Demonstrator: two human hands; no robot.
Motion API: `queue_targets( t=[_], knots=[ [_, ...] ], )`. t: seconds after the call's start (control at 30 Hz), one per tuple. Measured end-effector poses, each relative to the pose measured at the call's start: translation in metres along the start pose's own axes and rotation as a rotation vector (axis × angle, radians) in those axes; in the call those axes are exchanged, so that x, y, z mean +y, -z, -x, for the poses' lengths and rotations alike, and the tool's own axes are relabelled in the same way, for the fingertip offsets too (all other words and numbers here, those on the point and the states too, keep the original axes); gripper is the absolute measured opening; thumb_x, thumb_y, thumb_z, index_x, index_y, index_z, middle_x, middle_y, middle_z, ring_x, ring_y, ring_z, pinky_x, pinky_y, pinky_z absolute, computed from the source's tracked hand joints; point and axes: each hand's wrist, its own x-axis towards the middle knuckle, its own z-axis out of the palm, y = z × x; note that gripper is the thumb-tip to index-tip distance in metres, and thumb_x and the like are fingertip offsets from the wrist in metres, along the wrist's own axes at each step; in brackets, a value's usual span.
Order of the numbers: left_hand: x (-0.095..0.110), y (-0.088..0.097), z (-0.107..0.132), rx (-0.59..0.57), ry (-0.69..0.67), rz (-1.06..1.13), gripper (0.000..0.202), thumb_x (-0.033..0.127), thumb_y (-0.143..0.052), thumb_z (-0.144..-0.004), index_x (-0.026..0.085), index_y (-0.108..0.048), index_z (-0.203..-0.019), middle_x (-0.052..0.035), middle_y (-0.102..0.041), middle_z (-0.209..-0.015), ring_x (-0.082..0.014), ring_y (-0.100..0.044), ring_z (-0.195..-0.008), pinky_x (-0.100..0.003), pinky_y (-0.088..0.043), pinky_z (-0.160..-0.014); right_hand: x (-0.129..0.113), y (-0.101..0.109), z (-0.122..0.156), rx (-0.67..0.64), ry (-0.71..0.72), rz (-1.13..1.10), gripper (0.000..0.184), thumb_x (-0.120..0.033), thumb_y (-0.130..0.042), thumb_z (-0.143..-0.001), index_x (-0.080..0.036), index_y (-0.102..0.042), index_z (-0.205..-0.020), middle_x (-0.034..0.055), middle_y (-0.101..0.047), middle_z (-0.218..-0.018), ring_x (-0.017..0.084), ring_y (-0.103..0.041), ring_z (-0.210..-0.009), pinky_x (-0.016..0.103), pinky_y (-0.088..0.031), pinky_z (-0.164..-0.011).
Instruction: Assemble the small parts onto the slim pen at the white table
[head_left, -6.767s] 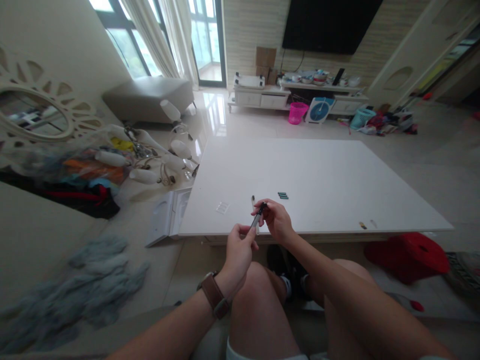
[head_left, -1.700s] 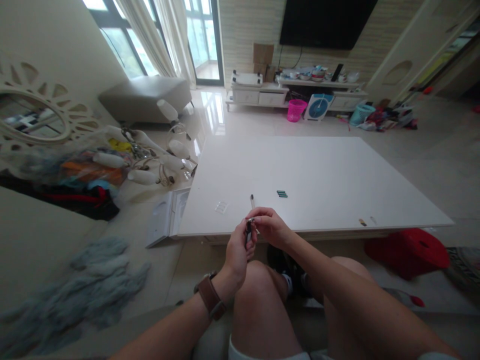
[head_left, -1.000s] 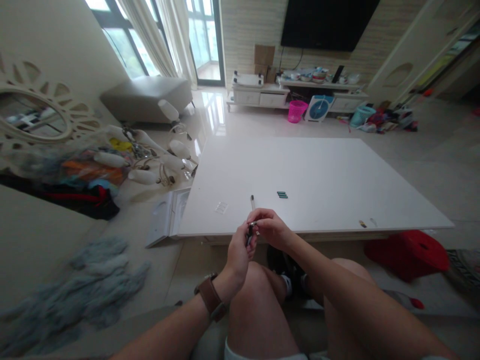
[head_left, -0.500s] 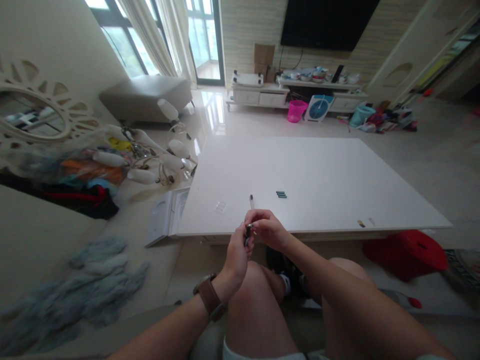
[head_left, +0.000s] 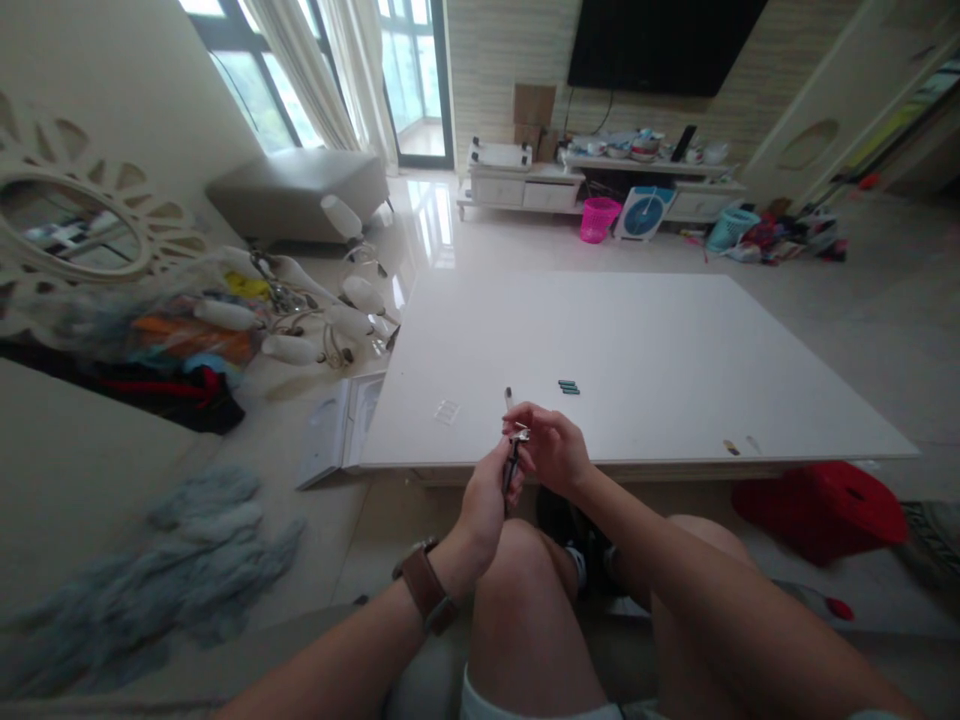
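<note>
The left hand point(head_left: 484, 505) was curled shut around the lower part of a slim dark tool point(head_left: 512, 472), holding it roughly upright just before the near edge of the table point(head_left: 675, 340). The right hand point(head_left: 553, 452) pinched the tool's silvery top end between thumb and fingertips. The tool looked thin, black and pen-like, its finer detail too small to tell. Behind it on the table lay a clear packet point(head_left: 447, 411), a stick point(head_left: 508, 397) and green batteries point(head_left: 568, 387).

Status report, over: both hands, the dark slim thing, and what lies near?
Left hand shut on dark slim device, held near upright. Right hand pinches its silver top end. Green batteries lie apart on the white table.
</note>
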Motion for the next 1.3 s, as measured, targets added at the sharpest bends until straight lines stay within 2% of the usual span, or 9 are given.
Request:
queue_targets(
  t=[0.07,0.3,0.5,0.57,0.67,0.8,0.97,1.3],
  knots=[
    [0.000,-0.001,0.001,-0.006,-0.020,-0.045,0.047,0.062,-0.058,-0.083,0.016,-0.059,-0.074,0.0031,-0.044,-0.060,-0.0084,-0.034,-0.053,-0.022,-0.029,-0.050,-0.001,0.002,-0.003,0.045,0.004,-0.027,0.028,-0.042,-0.060,-0.078,-0.018,-0.070,-0.084,0.0013,-0.065,-0.075,0.010,-0.046,-0.042,0.024,-0.032,-0.035],
    [-0.002,0.001,-0.002,0.002,-0.074,-0.108,0.044,0.061,-0.064,-0.081,0.017,-0.061,-0.075,0.0000,-0.054,-0.071,-0.0109,-0.043,-0.062,-0.023,-0.033,-0.057,-0.001,0.001,-0.004,0.122,-0.047,-0.017,0.028,-0.046,-0.064,-0.074,-0.019,-0.069,-0.075,0.0007,-0.060,-0.069,0.011,-0.046,-0.046,0.023,-0.034,-0.034],
    [-0.002,-0.001,-0.003,0.000,-0.110,-0.085,0.039,0.056,-0.065,-0.082,0.017,-0.061,-0.078,-0.0001,-0.055,-0.076,-0.0113,-0.045,-0.066,-0.023,-0.035,-0.061,-0.003,-0.004,-0.001,0.105,-0.040,-0.010,0.023,-0.042,-0.065,-0.072,-0.019,-0.068,-0.076,-0.0001,-0.059,-0.070,0.011,-0.044,-0.047,0.023,-0.035,-0.038],
    [0.000,-0.002,-0.002,0.019,-0.139,-0.100,0.038,0.056,-0.064,-0.084,0.018,-0.061,-0.080,0.0013,-0.052,-0.073,-0.0111,-0.043,-0.065,-0.023,-0.035,-0.060,-0.002,-0.002,-0.002,0.107,0.007,-0.012,0.020,-0.038,-0.066,-0.072,-0.019,-0.068,-0.076,-0.0008,-0.058,-0.067,0.010,-0.044,-0.048,0.024,-0.037,-0.043],
    [0.003,-0.003,0.000,0.057,-0.191,-0.176,0.034,0.053,-0.060,-0.089,0.019,-0.060,-0.085,0.0035,-0.048,-0.067,-0.0112,-0.039,-0.060,-0.023,-0.033,-0.059,0.000,0.001,-0.003,0.160,0.183,0.064,0.013,-0.031,-0.070,-0.072,-0.018,-0.068,-0.074,-0.0021,-0.054,-0.061,0.011,-0.047,-0.054,0.024,-0.041,-0.054],
    [0.006,-0.004,0.002,0.070,-0.276,-0.239,0.026,0.046,-0.056,-0.093,0.020,-0.060,-0.089,0.0029,-0.049,-0.068,-0.0126,-0.042,-0.064,-0.023,-0.036,-0.063,-0.002,0.000,0.002,0.160,0.352,0.316,0.016,-0.027,-0.081,-0.072,-0.020,-0.070,-0.082,-0.0010,-0.061,-0.073,0.012,-0.052,-0.064,0.026,-0.044,-0.062],
    [0.007,-0.005,0.003,0.057,-0.332,-0.218,0.025,0.043,-0.059,-0.091,0.019,-0.060,-0.085,0.0004,-0.054,-0.076,-0.0143,-0.047,-0.073,-0.024,-0.040,-0.070,-0.008,-0.007,0.009,0.105,0.412,0.538,0.020,-0.030,-0.083,-0.076,-0.022,-0.069,-0.087,0.0007,-0.061,-0.083,0.014,-0.053,-0.070,0.027,-0.044,-0.063],
    [0.003,-0.003,0.001,0.080,-0.334,-0.205,0.021,0.039,-0.061,-0.088,0.019,-0.062,-0.087,-0.0019,-0.062,-0.083,-0.0159,-0.053,-0.078,-0.025,-0.043,-0.072,-0.009,-0.004,0.008,0.057,0.416,0.582,0.031,-0.031,-0.088,-0.070,-0.021,-0.065,-0.088,0.0003,-0.059,-0.083,0.014,-0.054,-0.071,0.028,-0.044,-0.063]
  ],
)
